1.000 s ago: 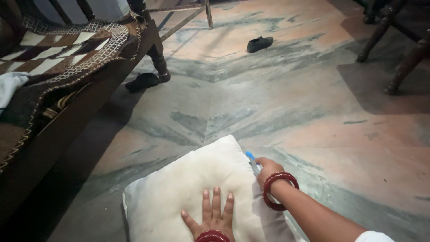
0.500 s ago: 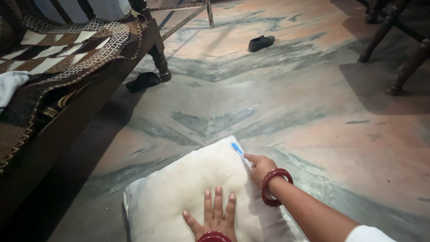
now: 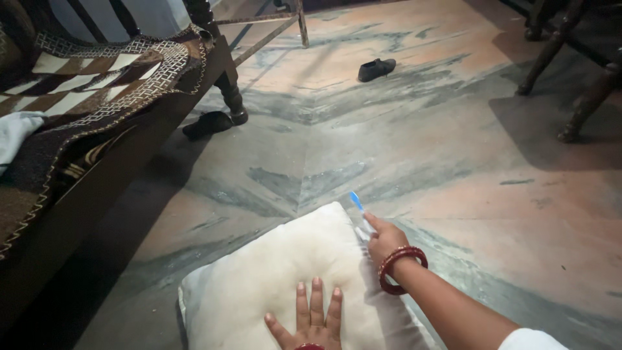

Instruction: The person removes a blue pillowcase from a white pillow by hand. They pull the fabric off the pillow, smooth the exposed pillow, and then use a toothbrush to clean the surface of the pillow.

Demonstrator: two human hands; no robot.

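Left hand (image 3: 311,315) flat, fingers spread on cream cushion (image 3: 278,279) lying on floor (image 3: 453,162); right hand (image 3: 383,237) gripping blue-tipped brush (image 3: 358,209) at cushion's far right edge — risk: brush slipping off onto floor.

My left hand (image 3: 310,317) lies flat at six o'clock, palm down, fingers spread toward twelve. My right hand (image 3: 383,238) sits at four o'clock, fingers curled closed, forearm stretching toward ten.

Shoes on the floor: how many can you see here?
2. One black shoe lies out on the open marble floor, far from the hands. The other black shoe sits by the carved leg of the wooden bed. More may be hidden under the bed.
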